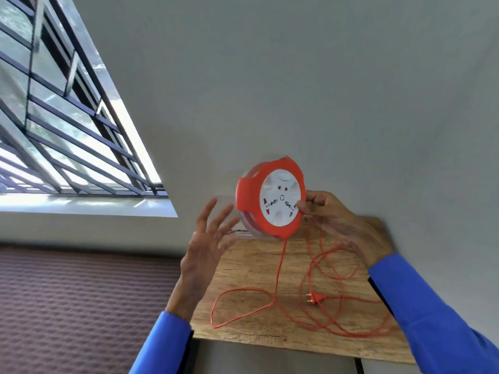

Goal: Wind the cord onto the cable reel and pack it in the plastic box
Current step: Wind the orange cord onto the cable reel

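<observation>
An orange and white cable reel [270,198] is held up above the wooden table [243,271], its socket face toward me. My right hand [340,222] grips the reel's right edge, thumb on the white face. My left hand [208,238] hovers just left of the reel with fingers spread, holding nothing. The orange cord [278,276] hangs from the reel's bottom and lies in loose loops on the table. Its plug [314,298] rests among the loops at the right. A clear plastic box [243,228] seems to stand behind the reel, mostly hidden.
The table stands against a grey wall. A barred window [67,117] fills the upper left. A ribbed maroon surface [81,306] lies left of the table, below the window sill.
</observation>
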